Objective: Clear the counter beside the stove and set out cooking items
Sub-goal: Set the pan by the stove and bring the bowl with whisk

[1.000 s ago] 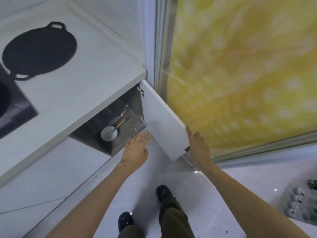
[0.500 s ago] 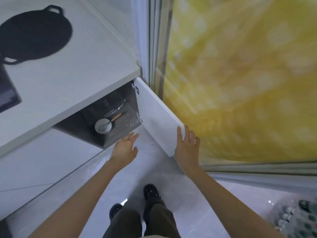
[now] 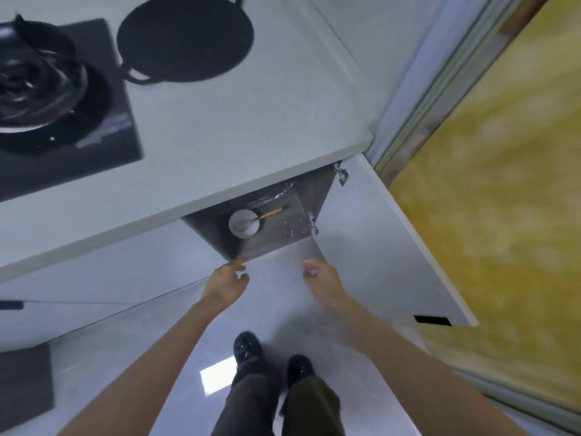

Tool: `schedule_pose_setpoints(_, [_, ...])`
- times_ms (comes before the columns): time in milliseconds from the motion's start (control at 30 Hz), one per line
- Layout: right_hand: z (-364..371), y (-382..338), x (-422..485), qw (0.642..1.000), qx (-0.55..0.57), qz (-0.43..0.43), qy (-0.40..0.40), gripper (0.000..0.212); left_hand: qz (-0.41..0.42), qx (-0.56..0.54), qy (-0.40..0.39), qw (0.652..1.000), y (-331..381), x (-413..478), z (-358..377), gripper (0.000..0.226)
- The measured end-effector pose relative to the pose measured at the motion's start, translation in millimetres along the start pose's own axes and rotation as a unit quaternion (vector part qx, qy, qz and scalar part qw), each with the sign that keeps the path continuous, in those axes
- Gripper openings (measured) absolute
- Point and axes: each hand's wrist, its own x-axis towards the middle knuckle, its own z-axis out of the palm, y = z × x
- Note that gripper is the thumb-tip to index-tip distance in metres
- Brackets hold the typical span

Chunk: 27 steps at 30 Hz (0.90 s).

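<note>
the small white bowl (image 3: 244, 224) with a spoon (image 3: 269, 213) in it sits inside the open cabinet (image 3: 276, 239) under the tabletop (image 3: 251, 127), not yet taken out. the left hand (image 3: 226, 280) and the blurred right hand (image 3: 320, 278) hover just before the opening, fingers loosely bent, holding nothing. a black pan (image 3: 185, 36) lies on the tabletop beside the stove (image 3: 103, 121), so clearing looks unfinished. the cabinet door (image 3: 377, 247) stands open, close beside the right hand.

Both bare arms stretched forward and down.
The left hand (image 3: 228, 278) and right hand (image 3: 320, 280) hang side by side, fingers loosely bent, holding nothing; the right is blurred.
</note>
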Motion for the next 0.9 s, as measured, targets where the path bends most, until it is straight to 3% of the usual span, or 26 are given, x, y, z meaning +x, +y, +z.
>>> schedule_pose_setpoints(367, [106, 28, 183, 0.996, 0.044, 0.049, -0.054, 0.032, 0.065, 0.095, 0.017, 0.993, -75, 177, 56, 0.059])
schedule_pose_setpoints(900, [211, 104, 387, 0.973, 0.193, 0.089, -0.089, 0.029, 0.055, 0.184, 0.068, 0.979, -156, 408, 154, 0.078])
